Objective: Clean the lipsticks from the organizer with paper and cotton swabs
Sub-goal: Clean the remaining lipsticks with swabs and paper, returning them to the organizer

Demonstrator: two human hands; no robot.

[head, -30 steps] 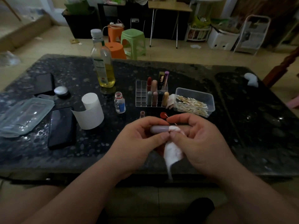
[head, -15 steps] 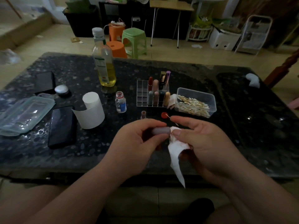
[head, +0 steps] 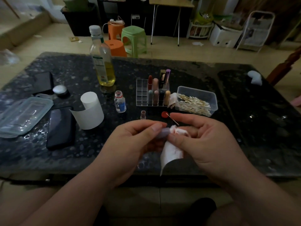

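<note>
at ten o'clock from my hands a roll of white paper (head: 91, 110) stands on the black speckled stone counter (head: 29, 149). my left hand (head: 130, 144) has its fingers curled round a pale lilac lipstick tube (head: 164, 133), thumb on top, holding it roughly level above the counter's near edge. the tube's right end is buried in a crumpled piece of white paper (head: 172, 151). my right hand (head: 210, 144) pinches that paper with its thumb against curled fingers, the forefinger stretched out loose.

i judge this to be the wiping step on one tube, with the other lipsticks standing in the clear acrylic grid organizer (head: 141, 95) at twelve o'clock. the next move calls for twisting the tube inside the paper and then checking its end. if residue sits in a seam, i'd reach for the clear plastic tub of cotton swabs (head: 197, 99) at one o'clock.
</note>
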